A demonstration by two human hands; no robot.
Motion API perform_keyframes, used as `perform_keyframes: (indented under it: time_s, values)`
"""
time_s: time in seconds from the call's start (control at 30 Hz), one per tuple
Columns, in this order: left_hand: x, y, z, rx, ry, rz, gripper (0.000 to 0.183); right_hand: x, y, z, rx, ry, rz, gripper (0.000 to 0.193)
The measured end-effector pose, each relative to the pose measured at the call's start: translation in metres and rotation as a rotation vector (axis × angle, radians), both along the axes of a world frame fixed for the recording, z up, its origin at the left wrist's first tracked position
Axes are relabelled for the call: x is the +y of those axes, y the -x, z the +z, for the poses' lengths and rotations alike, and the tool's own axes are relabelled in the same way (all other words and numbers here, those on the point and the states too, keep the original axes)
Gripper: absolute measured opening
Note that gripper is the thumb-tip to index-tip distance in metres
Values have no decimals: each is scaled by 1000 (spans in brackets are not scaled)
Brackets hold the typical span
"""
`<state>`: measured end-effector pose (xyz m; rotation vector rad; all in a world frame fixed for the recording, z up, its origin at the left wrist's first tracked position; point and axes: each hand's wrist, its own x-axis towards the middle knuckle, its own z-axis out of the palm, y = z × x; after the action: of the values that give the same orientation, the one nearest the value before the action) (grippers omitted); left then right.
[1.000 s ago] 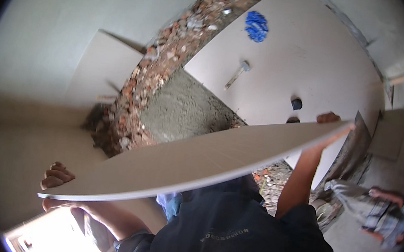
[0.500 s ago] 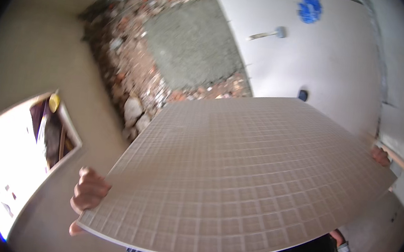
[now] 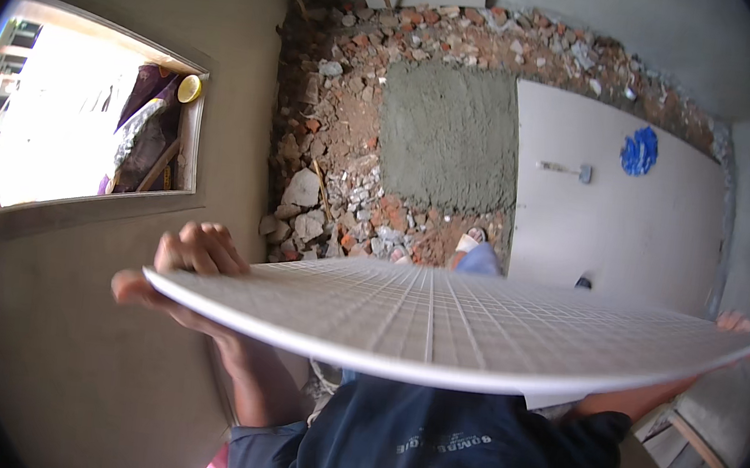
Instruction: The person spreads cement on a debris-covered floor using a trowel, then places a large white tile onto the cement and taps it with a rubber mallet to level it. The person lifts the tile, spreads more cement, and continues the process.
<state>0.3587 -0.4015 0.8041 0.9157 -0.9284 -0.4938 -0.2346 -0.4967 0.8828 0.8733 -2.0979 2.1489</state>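
Note:
A large pale tile [image 3: 421,317], its gridded back facing up, spans the space in front of my body, and I see it nearly edge-on. My left hand [image 3: 199,252] grips its left edge, with fingers over the top and the thumb side below. At the far right corner, the fingers of my right hand [image 3: 734,324] curl over the edge; the rest of that hand is mostly hidden by the tile. Beyond it lies a patch of wet grey mortar [image 3: 449,137], bordered on the right by laid white tiles [image 3: 568,227].
A mallet [image 3: 585,173] and a crumpled blue thing [image 3: 639,152] lie on the laid tiles. Broken brick and stone rubble [image 3: 306,190] surrounds the mortar. A foot [image 3: 475,235] shows past the tile. On the left wall is a bright window opening [image 3: 68,110].
The held tile has swung from a slant to nearly level and edge-on, with both hands still on it. My view has turned, so the mortar and laid tiles appear straighter and further right.

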Motion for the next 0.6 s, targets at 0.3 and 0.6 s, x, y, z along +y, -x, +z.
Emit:
perform_keyframes:
  time_s: [0.3, 0.6]
  values:
    - [-64, -16, -22, 77, -770, 616, 94, -114, -59, -49, -13, -271, 208, 81]
    - [-4, 13, -235, 303, -729, 462, 86, -136, -68, -86, 41, -281, 216, 77]
